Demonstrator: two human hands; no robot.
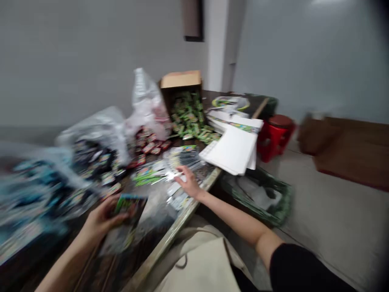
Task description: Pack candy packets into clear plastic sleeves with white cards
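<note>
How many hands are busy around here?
2: the left hand holds a packet; the right hand is farther along, near the table's edge. No others show.

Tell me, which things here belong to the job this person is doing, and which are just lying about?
Likely the job:
- printed packet, held in the left hand
- flat packets, near the right hand
- perhaps the green pieces in the open carton

Probably just lying about:
- red stool
- brown cardboard box, far right
- low green sack
</note>
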